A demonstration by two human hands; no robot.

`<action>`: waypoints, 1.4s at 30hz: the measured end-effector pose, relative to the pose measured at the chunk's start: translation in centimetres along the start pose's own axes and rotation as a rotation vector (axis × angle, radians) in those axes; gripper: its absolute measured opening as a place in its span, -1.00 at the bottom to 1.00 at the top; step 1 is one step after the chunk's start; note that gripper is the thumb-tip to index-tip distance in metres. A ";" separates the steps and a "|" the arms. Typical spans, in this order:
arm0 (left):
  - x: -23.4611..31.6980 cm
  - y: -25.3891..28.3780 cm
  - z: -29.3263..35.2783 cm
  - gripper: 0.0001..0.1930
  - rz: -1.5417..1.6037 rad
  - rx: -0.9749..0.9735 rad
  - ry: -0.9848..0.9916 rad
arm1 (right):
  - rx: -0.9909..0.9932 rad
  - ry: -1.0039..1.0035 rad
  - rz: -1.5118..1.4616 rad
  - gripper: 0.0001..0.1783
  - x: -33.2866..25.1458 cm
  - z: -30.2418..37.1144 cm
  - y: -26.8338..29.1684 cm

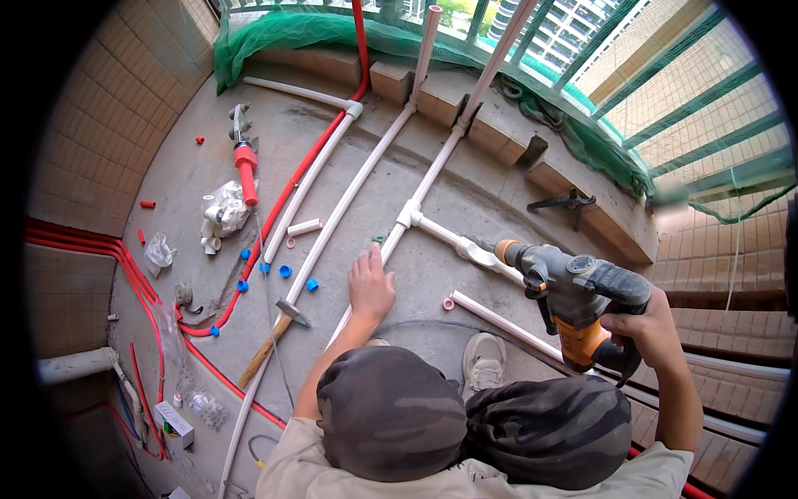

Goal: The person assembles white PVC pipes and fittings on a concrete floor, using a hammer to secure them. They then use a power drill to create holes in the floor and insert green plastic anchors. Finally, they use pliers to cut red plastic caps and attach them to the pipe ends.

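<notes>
1. Bare concrete floor (187, 274) spreads across the middle of the frame, giving the pipework and loose parts a level place to lie
2. At the bottom, two knees in camouflage trousers (391, 416) are bent, a crouch that seems to bring both hands low
3. Right of centre, the right hand (652, 328) is wrapped round the rear grip of a yellow-and-grey power drill (594, 287), likely carrying its weight there; its nose points left, towards a white branch pipe (439, 230)
4. Near the centre, the left hand (371, 287) lies palm down, fingers extended, with nothing visibly grasped, perhaps for support; I cannot tell whether it presses the adjacent pipe
5. Left of centre, a hammer (266, 353) leans with its head at another white pipe (357, 179), probably put within reach
6. Towards the upper left, a red-handled tool (246, 173) lies against bagged white fittings (224, 212), apparently grouped as supplies
7. Along the top, green netting (299, 54) runs beside a railing (582, 46), presumably screening the edge
</notes>
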State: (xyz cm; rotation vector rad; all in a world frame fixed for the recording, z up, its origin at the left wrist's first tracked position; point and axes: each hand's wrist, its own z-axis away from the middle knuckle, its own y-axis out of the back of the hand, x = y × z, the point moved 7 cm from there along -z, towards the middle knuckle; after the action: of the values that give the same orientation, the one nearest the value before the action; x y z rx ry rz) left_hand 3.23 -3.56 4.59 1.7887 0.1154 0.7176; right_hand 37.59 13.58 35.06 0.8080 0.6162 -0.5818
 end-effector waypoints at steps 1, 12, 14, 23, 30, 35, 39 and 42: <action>0.7 0.3 0.1 -0.34 0.068 -0.005 -0.020 | 0.002 0.002 -0.015 -0.68 -0.1 -0.1 -0.1; 15.2 -6.4 3.2 -0.34 1.235 -1.191 0.162 | 0.116 0.001 -0.061 -0.63 -1.2 0.0 -0.7; 20.3 -6.1 2.1 -0.20 1.556 -1.406 0.205 | 0.140 0.007 -0.032 -0.64 -3.6 -0.6 -0.8; 24.7 -5.6 -14.1 -0.55 2.078 -0.944 0.393 | 0.131 0.192 0.101 -0.62 -14.6 -8.7 -0.2; 22.0 -8.3 -21.9 -0.59 2.067 -0.783 0.403 | 0.160 0.278 0.306 -0.59 -20.3 -16.6 -2.3; 21.1 -8.5 -23.5 -0.63 2.077 -0.749 0.463 | 0.158 0.240 0.420 -0.58 -22.0 -19.3 -3.2; 20.6 -10.0 -24.1 -0.61 2.100 -0.730 0.523 | 0.133 0.219 0.498 -0.64 -22.8 -21.8 -3.4; 20.9 -10.2 -24.4 -0.62 2.145 -0.707 0.554 | 0.156 0.228 0.548 -0.65 -23.8 -22.6 -3.7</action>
State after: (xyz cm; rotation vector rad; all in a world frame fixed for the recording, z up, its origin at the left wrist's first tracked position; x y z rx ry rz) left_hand 10.16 29.17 8.06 0.3369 -1.6664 2.2272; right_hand 12.69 35.11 37.64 1.1485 0.5287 -0.0355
